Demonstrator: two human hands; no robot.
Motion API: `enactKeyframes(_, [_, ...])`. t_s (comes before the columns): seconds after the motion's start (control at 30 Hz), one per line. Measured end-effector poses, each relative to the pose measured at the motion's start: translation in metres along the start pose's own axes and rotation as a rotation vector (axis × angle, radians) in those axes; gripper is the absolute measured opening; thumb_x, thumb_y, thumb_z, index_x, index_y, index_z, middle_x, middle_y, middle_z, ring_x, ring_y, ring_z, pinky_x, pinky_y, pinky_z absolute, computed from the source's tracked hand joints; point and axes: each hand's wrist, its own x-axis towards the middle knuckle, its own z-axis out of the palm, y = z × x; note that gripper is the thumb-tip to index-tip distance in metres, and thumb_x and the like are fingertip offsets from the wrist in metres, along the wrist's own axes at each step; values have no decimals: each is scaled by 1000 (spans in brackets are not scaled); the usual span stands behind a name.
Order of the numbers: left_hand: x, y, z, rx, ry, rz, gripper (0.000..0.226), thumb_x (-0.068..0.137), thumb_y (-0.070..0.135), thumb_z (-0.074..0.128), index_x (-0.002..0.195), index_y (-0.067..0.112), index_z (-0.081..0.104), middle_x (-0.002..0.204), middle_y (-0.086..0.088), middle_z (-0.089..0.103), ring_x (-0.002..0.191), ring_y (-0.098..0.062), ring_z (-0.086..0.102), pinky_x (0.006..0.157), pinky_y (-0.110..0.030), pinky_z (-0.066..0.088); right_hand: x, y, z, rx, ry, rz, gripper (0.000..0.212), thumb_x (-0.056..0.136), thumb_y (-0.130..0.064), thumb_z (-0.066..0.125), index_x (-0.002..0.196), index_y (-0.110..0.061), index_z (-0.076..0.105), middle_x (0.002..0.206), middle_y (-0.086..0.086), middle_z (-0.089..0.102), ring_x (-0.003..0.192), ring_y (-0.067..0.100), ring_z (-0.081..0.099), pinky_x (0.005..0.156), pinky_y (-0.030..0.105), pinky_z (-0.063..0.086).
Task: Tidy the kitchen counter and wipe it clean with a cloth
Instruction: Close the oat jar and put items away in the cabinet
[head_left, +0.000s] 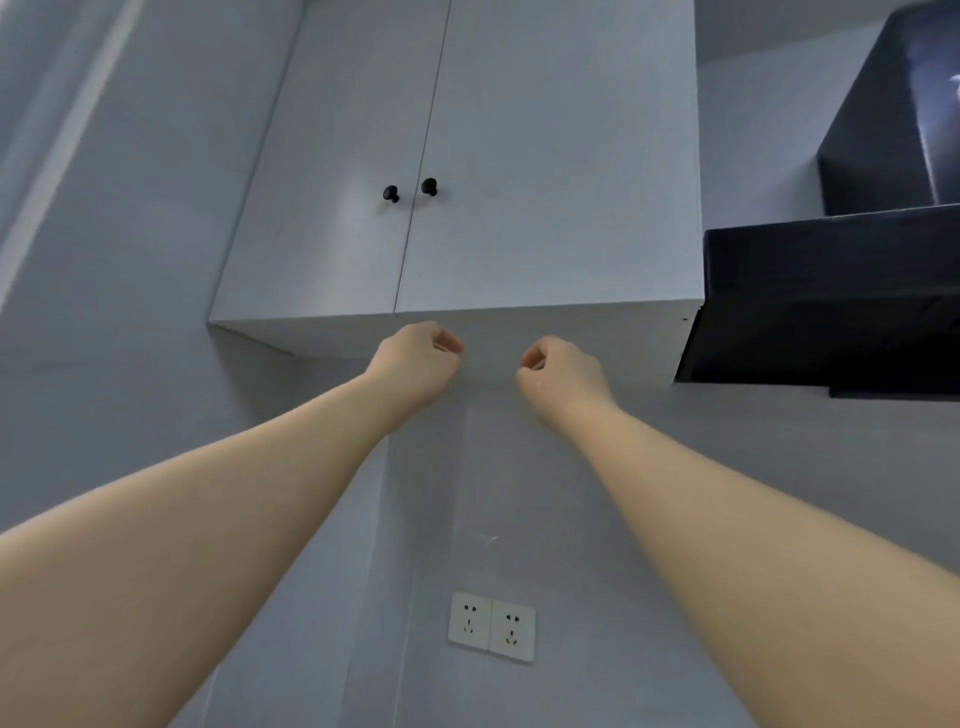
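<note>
Both hands hover just under the lower front edge of the white two-door wall cabinet (467, 156). The left hand (415, 364) is below the door seam and the right hand (563, 376) is near it, the two apart. Each is clenched, thumb against fingertips as if pinching, though nothing shows between them. A faint clear sheet (488, 467) on the grey wall below may be their concern. Counter and cloth are out of view, so wiping likely waits.
</note>
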Motion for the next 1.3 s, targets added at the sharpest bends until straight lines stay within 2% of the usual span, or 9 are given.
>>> enactKeyframes(0.13, [20, 9, 10, -405, -4, -207, 24, 96, 4, 43, 106, 18, 59, 97, -4, 56, 74, -14, 56, 60, -26, 48, 18, -3, 5, -157, -16, -85, 29, 90, -18, 45, 116, -16, 56, 121, 7, 61, 115, 28, 54, 90, 34, 46])
enactKeyframes(0.3, [48, -2, 15, -576, -18, -287, 30, 96, 0, 40, 114, 13, 60, 109, -4, 53, 82, -17, 58, 64, -30, 50, 42, -7, 13, -351, -4, -224, 34, 92, -22, 46, 126, -16, 51, 129, 8, 55, 124, 27, 45, 95, 36, 43])
enactKeyframes(0.43, [71, -16, 12, -673, -10, -288, 25, 95, 0, 39, 106, 12, 59, 109, -6, 54, 95, -23, 57, 79, -33, 48, 66, -13, 24, -451, 48, -303, 35, 93, -25, 44, 126, -16, 49, 130, 6, 54, 125, 26, 42, 93, 35, 38])
enactKeyframes(0.53, [90, -31, 11, -778, 8, -307, 32, 96, 1, 36, 120, 9, 56, 114, -8, 53, 100, -25, 57, 84, -36, 48, 82, -13, 42, -560, -6, -355, 43, 93, -29, 45, 135, -19, 41, 142, 0, 42, 135, 23, 29, 102, 37, 29])
enactKeyframes(0.7, [127, -46, 10, -1044, -3, -353, 41, 98, 2, 34, 139, -2, 35, 148, -13, 36, 134, -26, 41, 105, -45, 38, 108, -7, 65, -722, -6, -377, 57, 93, -31, 44, 146, -20, 25, 156, -5, 18, 147, 21, 2, 117, 43, 10])
enactKeyframes(0.87, [147, -55, 27, -1226, -67, -354, 50, 98, 5, 39, 145, -2, 25, 155, -13, 24, 141, -24, 32, 111, -47, 30, 123, -7, 80, -767, 35, -394, 58, 94, -29, 42, 147, -19, 21, 158, -3, 14, 147, 21, 1, 117, 44, 4])
enactKeyframes(0.97, [160, -56, 33, -1341, -89, -339, 47, 97, 11, 40, 142, -1, 32, 151, -12, 33, 138, -19, 37, 112, -43, 27, 127, -2, 85, -791, 67, -437, 61, 94, -26, 41, 149, -17, 15, 159, -3, 10, 148, 20, -1, 117, 44, 2])
enactKeyframes(1.1, [168, -47, 33, -1474, -68, -390, 57, 94, 17, 43, 145, -3, 25, 150, -20, 32, 140, -23, 34, 116, -40, 23, 129, 6, 83, -775, 95, -487, 66, 93, -22, 42, 150, -18, 9, 158, -5, 11, 148, 18, -1, 118, 41, 1])
enactKeyframes(1.3, [162, -21, 25, -1569, 44, -475, 57, 86, 16, 54, 139, 7, 35, 144, -17, 39, 130, -34, 44, 112, -44, 33, 127, 10, 75, -739, 82, -482, 68, 93, -19, 39, 150, -14, 2, 157, 0, 20, 148, 14, 0, 119, 36, 0])
